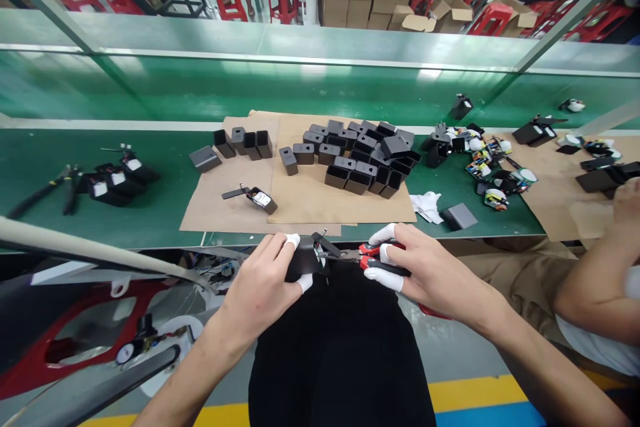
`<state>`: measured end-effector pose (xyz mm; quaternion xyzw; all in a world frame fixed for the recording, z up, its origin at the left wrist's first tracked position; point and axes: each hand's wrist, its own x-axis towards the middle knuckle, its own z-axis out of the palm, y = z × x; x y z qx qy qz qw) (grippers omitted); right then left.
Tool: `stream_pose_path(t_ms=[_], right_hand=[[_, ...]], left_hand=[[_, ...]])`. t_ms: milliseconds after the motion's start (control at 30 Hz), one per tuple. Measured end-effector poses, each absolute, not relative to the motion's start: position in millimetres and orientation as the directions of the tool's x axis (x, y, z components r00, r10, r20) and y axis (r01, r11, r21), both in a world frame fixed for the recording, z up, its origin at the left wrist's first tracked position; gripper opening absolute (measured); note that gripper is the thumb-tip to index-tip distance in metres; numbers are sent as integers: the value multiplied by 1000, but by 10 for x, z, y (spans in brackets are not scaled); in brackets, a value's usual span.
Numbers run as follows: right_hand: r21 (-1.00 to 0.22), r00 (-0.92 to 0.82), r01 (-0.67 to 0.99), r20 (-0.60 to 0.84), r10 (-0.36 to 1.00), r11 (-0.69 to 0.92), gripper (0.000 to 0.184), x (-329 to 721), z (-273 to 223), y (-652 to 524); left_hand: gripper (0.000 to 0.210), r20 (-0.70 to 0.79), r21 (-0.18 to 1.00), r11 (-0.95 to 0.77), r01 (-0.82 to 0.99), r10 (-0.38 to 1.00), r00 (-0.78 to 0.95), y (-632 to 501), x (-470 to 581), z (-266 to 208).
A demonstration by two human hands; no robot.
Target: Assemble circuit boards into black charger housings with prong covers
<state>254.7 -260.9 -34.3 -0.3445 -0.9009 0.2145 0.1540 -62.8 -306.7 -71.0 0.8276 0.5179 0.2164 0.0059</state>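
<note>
"Pliers (pixel 369 260) with red-and-black handles; looking down from the worker's head, who has them?"

"Right hand (pixel 425 263), fingers closed round the handles, white covers (pixel 384 279) on the tips."

"And the left hand (pixel 263 279)?"

"Holding a black housing (pixel 301 260) between thumb and fingers, above the dark-clad lap (pixel 340 353), by the near edge of the tabletop (pixel 165 203)."

"Do the pliers bite on anything?"

"Their tips are right at the housing's end, by some thin metal parts. Whether they grip one, I can't tell."

"What's beyond?"

"Brown sheets (pixel 300 210) with a crowd of black cases (pixel 360 177), and one labelled unit (pixel 261 199) lying alone, nearer us. White tissue (pixel 427 205) sits next to a dark box (pixel 459 217); past those, a heap of small circuit parts (pixel 495 197)."

"Over on the left?"

"Two hand tools (pixel 71 197) beside black units with white labels (pixel 107 190). At far right, a neighbour's arm (pixel 587 297)."
</note>
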Motion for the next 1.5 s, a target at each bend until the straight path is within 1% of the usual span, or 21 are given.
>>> stream_pose_path(t_ms=[100, 167, 267, 367, 433, 500, 567, 633, 733, 800, 933, 1000, 1100, 1167, 1200, 1267, 1333, 1400, 1500], right_hand=[[-472, -724, 583, 69, 687, 662, 27, 2525, -294, -2644], [-445, -717, 606, 54, 695, 660, 29, 2508, -281, -2674], [-462, -650, 675, -4, 760, 575, 27, 2486, -279, -2690], [-504, -572, 738, -113, 812, 449, 41, 2465, -280, -2657], [-497, -569, 759, -193, 799, 421, 39, 2447, -284, -2626], [-486, -572, 770, -237, 786, 414, 36, 2427, -301, -2604], [-471, -556, 780, -222, 801, 411, 35, 2414, -336, -2591], [-455, -543, 786, -181, 820, 419, 37, 2413, -387, -2574], [-446, -541, 782, -137, 830, 436, 37, 2426, -469, -2525], [-457, -546, 773, -127, 828, 440, 36, 2445, -514, -2483], [-468, -560, 759, -113, 821, 454, 36, 2580, -557, -2404], [-462, -551, 757, -70, 832, 462, 36, 2733, -551, -2355], [-446, -462, 795, -9, 887, 410, 40, 3000, -524, -2253], [-458, -395, 822, -33, 918, 337, 45, 3107, -525, -2185], [-483, -378, 821, -61, 924, 305, 46, 3123, -541, -2156], [-559, -372, 790, -112, 921, 251, 41, 3088, -612, -2114], [-597, -355, 773, -128, 926, 214, 40, 3010, -730, -2083], [-579, -317, 793, -127, 940, 189, 46, 2947, -861, -2045], [-537, -286, 824, -121, 951, 179, 58, 2933, -996, -1963]], left_hand=[[34, 337, 191, -470, 862, 856, 392, -3067, -605, -696], [37, 327, 162, -469, 868, 856, 401, -3067, -595, -688], [41, 315, 138, -485, 864, 848, 426, -3067, -591, -685], [44, 324, 146, -512, 847, 834, 448, -3057, -589, -711], [44, 315, 171, -515, 840, 837, 449, -3033, -574, -759], [46, 309, 204, -510, 836, 843, 439, -2986, -541, -830], [48, 310, 212, -503, 838, 848, 430, -2916, -491, -907], [47, 304, 182, -474, 861, 860, 410, -2826, -430, -972], [33, 280, 105, -430, 897, 878, 388, -2677, -341, -1031], [27, 264, 75, -441, 894, 874, 409, -2588, -305, -1050], [23, 228, 70, -491, 868, 855, 466, -2480, -385, -1053], [18, 221, 83, -454, 887, 877, 428, -2460, -512, -1035], [21, 192, 137, -277, 951, 949, 249, -2448, -680, -1000], [28, 167, 209, -198, 958, 972, 164, -2432, -686, -994], [32, 163, 266, -194, 944, 975, 154, -2416, -651, -1001], [38, 174, 442, -206, 873, 974, 142, -2364, -529, -1037], [37, 193, 600, -231, 766, 971, 141, -2291, -389, -1096], [34, 212, 685, -278, 674, 960, 181, -2216, -274, -1164], [36, 223, 736, -353, 577, 932, 285, -2131, -157, -1264]])
